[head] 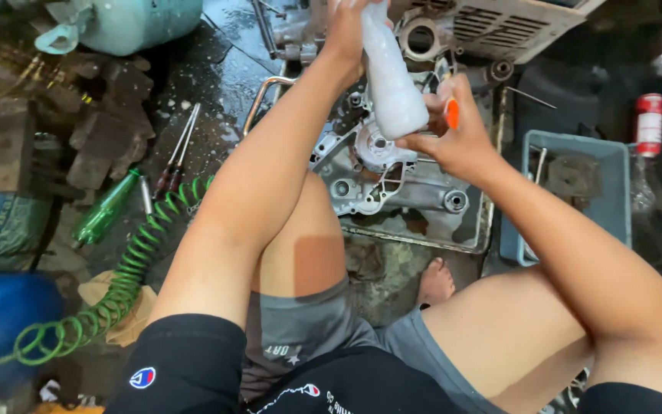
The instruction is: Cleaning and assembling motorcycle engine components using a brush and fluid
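- White plastic bottle [391, 80] stands tilted, held up over a grey engine casing [392, 172] that lies in a shallow metal tray [484, 230] on the wet floor.
- Red can [650, 123] with a pale label band stands at the far right, beside a clear bottle [641, 184].
- Blue-grey plastic bin [614, 199] sits just right of the tray, with dark metal parts and a thin rod inside.
- Pale green tank [128, 23] lies at the top left; a green bottle [105, 208] lies near two screwdrivers [178, 149] and a coiled green hose [128, 268].
- Left hand [346, 34] is wrapped round the bottle's upper end, fingers closed on it.
- Right hand [457, 138] touches the bottle's lower end and pinches a small orange piece [451, 113] between thumb and fingers.
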